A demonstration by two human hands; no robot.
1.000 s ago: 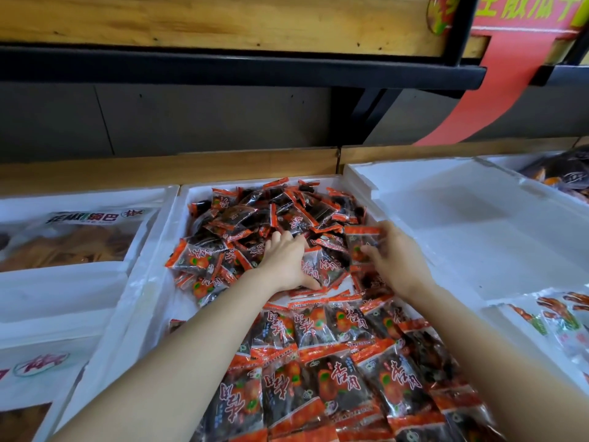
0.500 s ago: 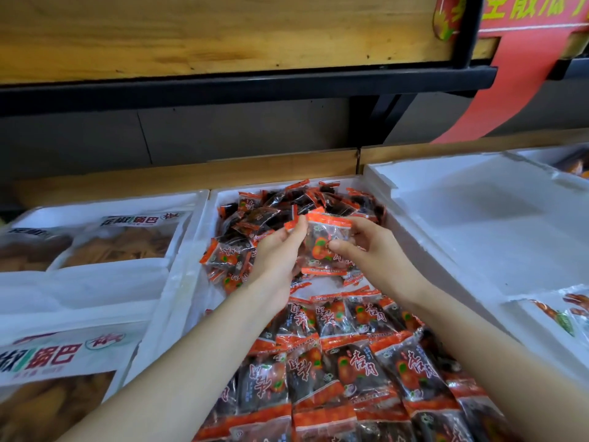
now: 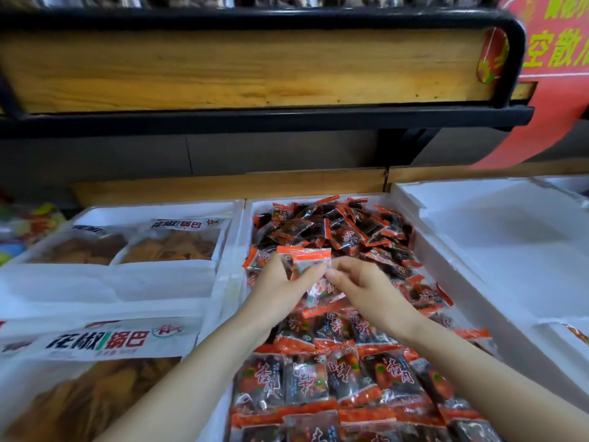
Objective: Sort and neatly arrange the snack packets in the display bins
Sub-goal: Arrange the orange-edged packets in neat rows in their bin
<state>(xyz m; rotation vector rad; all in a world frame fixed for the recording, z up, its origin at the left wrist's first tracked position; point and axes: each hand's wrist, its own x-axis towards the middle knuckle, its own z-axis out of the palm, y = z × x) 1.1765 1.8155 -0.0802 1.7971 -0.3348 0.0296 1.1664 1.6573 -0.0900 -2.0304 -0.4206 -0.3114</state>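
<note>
While the left hand point(image 3: 280, 290) grips gathered packets point(image 3: 307, 261) and the right hand point(image 3: 366, 290) pinches their edge, squaring seems underway; next they need laying beside the neat rows point(image 3: 318, 378).

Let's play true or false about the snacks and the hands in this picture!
1. The left hand holds small packets. True.
2. The packets at the back of the middle bin lie in neat rows. False: there they form a loose heap; the neat rows are at the front.
3. The left bin holds big bags of yellow crisps. True.
4. The small packets are blue. False: they are orange-red and dark.
</note>
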